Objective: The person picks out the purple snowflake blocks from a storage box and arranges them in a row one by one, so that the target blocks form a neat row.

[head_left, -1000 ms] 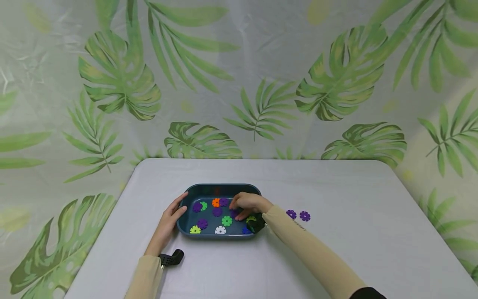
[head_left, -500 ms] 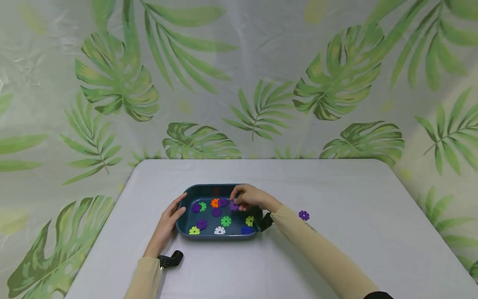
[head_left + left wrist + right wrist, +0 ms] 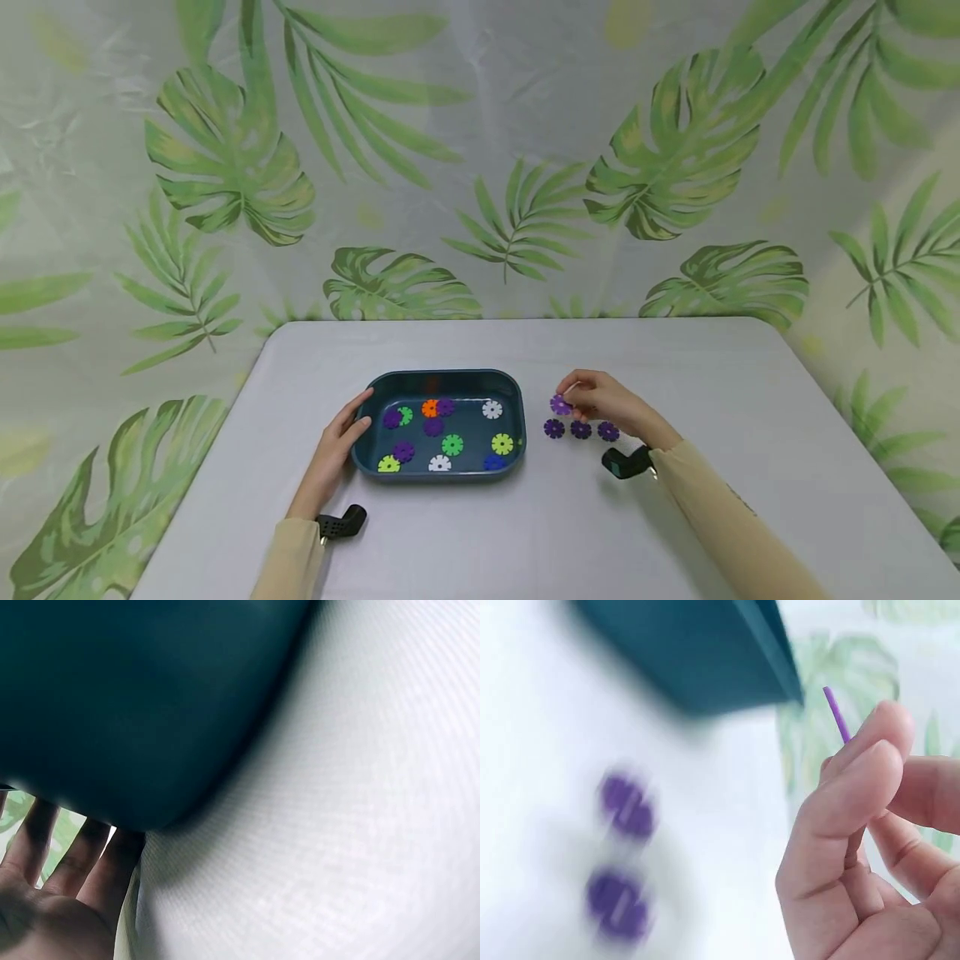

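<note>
My left hand [image 3: 333, 454] rests against the left end of a dark teal tray [image 3: 438, 477]. In the left wrist view its fingers [image 3: 71, 866] lie fairly straight along the tray's outer wall [image 3: 150, 712]. To the right of the tray, my right hand [image 3: 611, 402] pinches a purple notched disc [image 3: 560, 405] between thumb and fingertips, above the table. The right wrist view shows this disc [image 3: 836, 714] edge-on. Below the hand, purple notched discs [image 3: 581, 430] lie in a short row on the table.
Inside the tray lie several loose notched discs, among them a green disc [image 3: 452, 445], a white disc [image 3: 492, 409], an orange disc [image 3: 429, 408] and a blue disc [image 3: 494, 462]. The white table [image 3: 712, 375] ends at a leaf-patterned backdrop [image 3: 405, 283].
My right hand has lifted a purple disc out of the tray and moved right, over the row. A white disc in the tray's right part now shows. My left hand stays at the tray.
</note>
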Demonstrator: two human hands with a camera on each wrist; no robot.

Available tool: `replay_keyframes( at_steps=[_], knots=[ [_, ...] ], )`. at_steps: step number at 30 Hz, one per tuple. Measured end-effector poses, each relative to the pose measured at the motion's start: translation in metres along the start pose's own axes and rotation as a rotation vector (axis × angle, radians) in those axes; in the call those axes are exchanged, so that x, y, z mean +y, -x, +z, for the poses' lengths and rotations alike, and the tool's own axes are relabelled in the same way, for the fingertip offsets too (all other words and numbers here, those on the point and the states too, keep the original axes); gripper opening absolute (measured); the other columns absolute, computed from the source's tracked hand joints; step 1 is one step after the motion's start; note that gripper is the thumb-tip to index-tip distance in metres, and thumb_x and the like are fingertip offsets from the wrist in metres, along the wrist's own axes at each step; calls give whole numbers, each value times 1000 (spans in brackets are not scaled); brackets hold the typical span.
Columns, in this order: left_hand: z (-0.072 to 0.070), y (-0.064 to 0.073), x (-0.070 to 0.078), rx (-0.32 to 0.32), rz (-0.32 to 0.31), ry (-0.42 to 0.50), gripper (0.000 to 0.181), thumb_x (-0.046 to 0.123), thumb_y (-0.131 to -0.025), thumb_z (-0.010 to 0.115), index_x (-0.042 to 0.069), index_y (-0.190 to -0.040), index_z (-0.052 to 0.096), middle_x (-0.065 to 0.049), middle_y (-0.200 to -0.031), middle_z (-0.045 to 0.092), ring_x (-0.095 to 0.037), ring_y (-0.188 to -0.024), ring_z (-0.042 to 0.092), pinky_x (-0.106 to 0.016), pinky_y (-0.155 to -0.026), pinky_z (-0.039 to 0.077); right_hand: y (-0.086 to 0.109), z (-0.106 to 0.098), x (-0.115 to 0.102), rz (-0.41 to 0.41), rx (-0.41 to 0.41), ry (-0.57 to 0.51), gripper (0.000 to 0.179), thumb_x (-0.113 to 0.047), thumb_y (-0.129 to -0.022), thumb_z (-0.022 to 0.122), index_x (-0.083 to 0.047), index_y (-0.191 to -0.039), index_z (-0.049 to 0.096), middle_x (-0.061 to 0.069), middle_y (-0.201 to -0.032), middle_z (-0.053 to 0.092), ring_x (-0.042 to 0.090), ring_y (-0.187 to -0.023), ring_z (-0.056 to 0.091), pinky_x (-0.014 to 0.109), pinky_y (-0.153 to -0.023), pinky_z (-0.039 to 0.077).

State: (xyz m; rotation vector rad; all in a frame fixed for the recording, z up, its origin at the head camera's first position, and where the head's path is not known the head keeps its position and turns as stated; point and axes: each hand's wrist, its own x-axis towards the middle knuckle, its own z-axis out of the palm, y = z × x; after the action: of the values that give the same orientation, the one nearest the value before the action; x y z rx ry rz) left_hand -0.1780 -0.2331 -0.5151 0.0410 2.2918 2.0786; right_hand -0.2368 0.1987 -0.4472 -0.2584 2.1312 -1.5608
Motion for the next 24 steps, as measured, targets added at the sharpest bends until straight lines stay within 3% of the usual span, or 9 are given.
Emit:
replay_keyframes(
  at_steps=[5, 11, 18, 21, 24],
  knots=[
    [1, 0, 2, 1, -6, 7, 48, 22, -100, 51, 18, -147, 39, -4, -155, 25, -22, -143, 14, -48, -113, 12, 28, -37, 43, 42, 82, -29, 21, -7, -98, 48, 9, -111, 51, 6, -79, 54, 13, -66, 53, 27, -61, 49],
    [1, 1, 2, 1, -17, 15, 49, 20, -100, 51, 16, -147, 38, -4, -155, 24, -22, -143, 14, -47, -114, 13, 51, -59, 73, 81, 159, -15, 26, -6, -98, 47, 14, -114, 49, 6, -78, 56, 13, -65, 57, 25, -61, 52],
    [1, 1, 1, -1, 0, 30, 49, 17, -101, 50, 14, -148, 37, -4, -155, 24, -22, -143, 12, -46, -114, 10, 53, -60, 81, 83, 228, 122, 22, -4, -97, 46, 13, -110, 51, 12, -83, 59, 16, -64, 61, 27, -59, 54],
    [1, 0, 1, 0, -5, 22, 49, 19, -101, 51, 15, -148, 38, -4, -155, 24, -21, -143, 14, -46, -114, 11, 51, -56, 76, 72, 277, 210, 19, -3, -96, 46, 10, -108, 53, 13, -85, 58, 17, -62, 60, 27, -56, 53],
    [1, 0, 1, 2, -12, 13, 49, 21, -100, 51, 15, -147, 38, -5, -155, 25, -21, -143, 15, -45, -114, 13, 46, -50, 64, 46, 317, 209, 22, -4, -96, 46, 11, -111, 53, 19, -91, 57, 17, -63, 60, 28, -57, 53]
  ],
)
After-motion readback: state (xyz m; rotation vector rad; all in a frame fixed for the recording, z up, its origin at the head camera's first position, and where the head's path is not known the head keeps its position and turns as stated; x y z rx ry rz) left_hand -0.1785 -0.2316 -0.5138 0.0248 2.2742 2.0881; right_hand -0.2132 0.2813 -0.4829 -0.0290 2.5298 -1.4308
